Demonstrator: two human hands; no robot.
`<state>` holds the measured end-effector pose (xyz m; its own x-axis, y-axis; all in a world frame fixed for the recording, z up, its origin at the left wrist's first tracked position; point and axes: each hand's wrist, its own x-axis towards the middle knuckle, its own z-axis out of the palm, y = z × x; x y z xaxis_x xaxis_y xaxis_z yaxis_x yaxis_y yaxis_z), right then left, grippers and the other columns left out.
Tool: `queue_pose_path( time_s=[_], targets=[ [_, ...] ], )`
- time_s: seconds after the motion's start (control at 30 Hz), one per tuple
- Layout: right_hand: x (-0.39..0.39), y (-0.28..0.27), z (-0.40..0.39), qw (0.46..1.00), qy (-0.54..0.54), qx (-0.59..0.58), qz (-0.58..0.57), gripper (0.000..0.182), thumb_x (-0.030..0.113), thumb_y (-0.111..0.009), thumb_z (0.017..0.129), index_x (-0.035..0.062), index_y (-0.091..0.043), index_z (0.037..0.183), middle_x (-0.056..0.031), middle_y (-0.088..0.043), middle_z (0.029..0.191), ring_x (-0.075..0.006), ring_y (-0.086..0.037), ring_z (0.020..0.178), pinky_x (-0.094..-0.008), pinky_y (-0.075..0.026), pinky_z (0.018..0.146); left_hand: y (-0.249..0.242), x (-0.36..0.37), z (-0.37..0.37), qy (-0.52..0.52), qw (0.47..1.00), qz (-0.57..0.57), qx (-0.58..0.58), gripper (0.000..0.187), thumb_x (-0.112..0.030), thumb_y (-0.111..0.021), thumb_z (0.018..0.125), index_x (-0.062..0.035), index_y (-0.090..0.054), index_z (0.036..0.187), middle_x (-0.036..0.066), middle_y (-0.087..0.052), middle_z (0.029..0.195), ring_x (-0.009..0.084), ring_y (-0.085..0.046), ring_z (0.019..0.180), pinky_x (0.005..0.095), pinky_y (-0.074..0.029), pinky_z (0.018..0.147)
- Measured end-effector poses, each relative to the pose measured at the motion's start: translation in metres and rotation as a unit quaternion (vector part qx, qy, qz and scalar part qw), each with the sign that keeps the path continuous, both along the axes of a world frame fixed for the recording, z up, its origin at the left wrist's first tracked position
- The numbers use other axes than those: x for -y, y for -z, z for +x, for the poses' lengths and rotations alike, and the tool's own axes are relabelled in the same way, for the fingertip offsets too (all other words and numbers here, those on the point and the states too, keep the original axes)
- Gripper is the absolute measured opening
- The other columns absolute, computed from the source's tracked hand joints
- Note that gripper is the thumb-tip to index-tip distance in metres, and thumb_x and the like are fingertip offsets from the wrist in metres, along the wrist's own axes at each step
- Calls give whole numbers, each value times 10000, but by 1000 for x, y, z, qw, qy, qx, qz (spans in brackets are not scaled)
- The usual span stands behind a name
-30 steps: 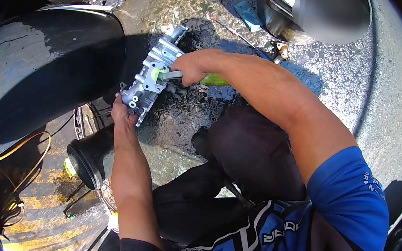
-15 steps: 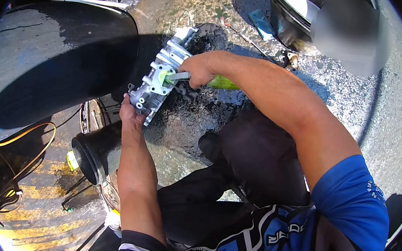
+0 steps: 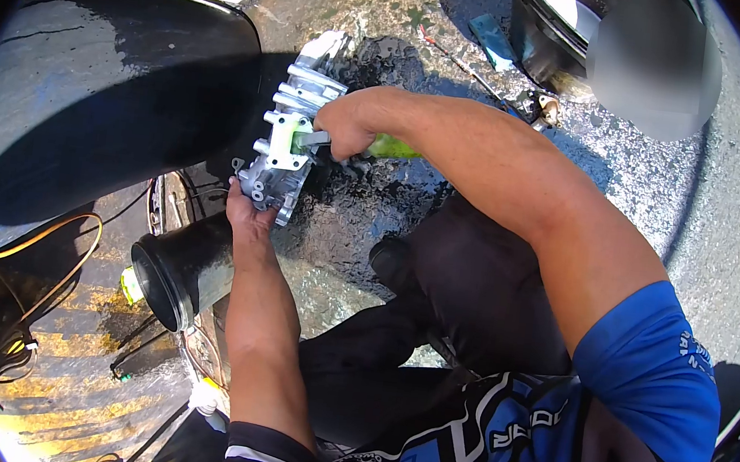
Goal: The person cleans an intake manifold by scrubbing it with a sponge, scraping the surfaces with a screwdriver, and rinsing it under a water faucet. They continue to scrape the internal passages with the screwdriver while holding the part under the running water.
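A silver cast-metal engine part [image 3: 308, 89], looking like an intake manifold, is tilted over the wet ground in front of me. My left hand [image 3: 250, 214] grips its lower end. My right hand [image 3: 345, 125] is closed around what looks like a spray bottle [image 3: 394, 148], with a yellow-green body and a grey head. That grey head points at the square flange in the middle of the part, right at its opening. Pale green shows around the opening. My right fingers hide most of the bottle's neck.
A large black curved panel [image 3: 122, 106] lies at left. Near my left forearm is a black cylindrical container [image 3: 168, 277]. Cables [image 3: 83, 255] run on the ground. At upper right are a blue object [image 3: 492, 44], a thin rod [image 3: 460, 63] and a black tub [image 3: 540, 32].
The engine part has turned more upright in view, its top end swinging left. My right hand and the bottle have shifted slightly left with it; my left hand still grips the lower end.
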<state>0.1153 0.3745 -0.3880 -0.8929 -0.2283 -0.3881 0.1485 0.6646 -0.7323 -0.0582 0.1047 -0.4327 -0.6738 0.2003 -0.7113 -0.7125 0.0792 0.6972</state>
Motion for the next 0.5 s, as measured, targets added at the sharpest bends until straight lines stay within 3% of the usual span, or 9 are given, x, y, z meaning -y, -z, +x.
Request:
queue_pose_path(
  time_s=[0.13,0.23,0.33,0.5],
  targets=[
    [-9,18,9,998,42,-18,-49,433,187,-700,779,0,-633,1164,-221,-697,1077,-382,-664,1035,-466,-512,881,9,10,1,-22,999,23,7,559,-536,-300,1063,-126,-558,1342,124,-612,1351,374,-568,1249,613,-425,1025],
    [-30,40,70,993,117,-33,-10,482,191,-718,789,6,-576,1211,-222,-672,1125,-397,-642,1081,-477,-509,902,17,19,6,-49,998,27,5,562,-552,-314,1055,-144,-552,1359,107,-598,1380,373,-544,1282,648,-362,1064],
    [-31,79,142,978,193,-8,77,460,180,-732,803,-5,-568,1191,-233,-663,1131,-398,-638,1094,-492,-512,921,12,14,24,-77,996,39,1,591,-521,-282,1067,-89,-542,1375,138,-605,1363,382,-572,1252,588,-475,1009],
    [-33,65,158,961,198,111,158,477,188,-743,802,-16,-558,1192,-239,-637,1169,-399,-632,1097,-487,-515,937,32,15,40,-123,990,60,-18,577,-553,-319,1052,-136,-541,1383,134,-562,1422,385,-509,1321,659,-334,1087]
  ],
)
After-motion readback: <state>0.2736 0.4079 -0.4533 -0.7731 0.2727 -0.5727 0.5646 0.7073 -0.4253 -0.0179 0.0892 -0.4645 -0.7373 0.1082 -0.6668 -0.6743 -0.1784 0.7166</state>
